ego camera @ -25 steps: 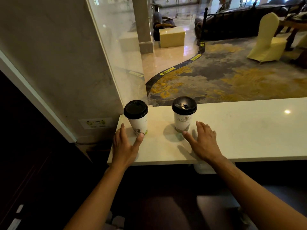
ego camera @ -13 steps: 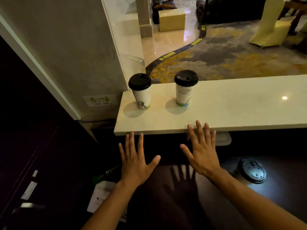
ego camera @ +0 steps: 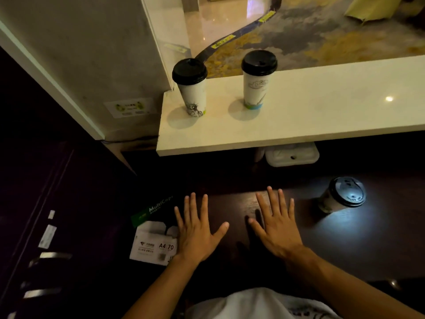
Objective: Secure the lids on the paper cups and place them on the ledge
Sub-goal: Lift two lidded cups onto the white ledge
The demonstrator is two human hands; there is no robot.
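Two white paper cups with black lids stand upright on the pale stone ledge [ego camera: 299, 125]: the left cup [ego camera: 192, 88] near the ledge's left end, the right cup [ego camera: 257, 81] a little to its right. A third lidded cup [ego camera: 340, 196] stands on the dark lower table at the right. My left hand [ego camera: 197, 229] and my right hand [ego camera: 276, 224] hover flat over the dark table, fingers spread, holding nothing, well below and in front of the ledge.
A box of A4 paper [ego camera: 156, 233] lies below to the left of my left hand. A white plastic container [ego camera: 292, 155] sits under the ledge. A glass pane [ego camera: 165, 42] and a grey wall [ego camera: 92, 54] border the ledge's left end.
Both hands have drawn back from the two cups on the ledge and come down over the dark table. The view has tilted downward, showing the third cup.
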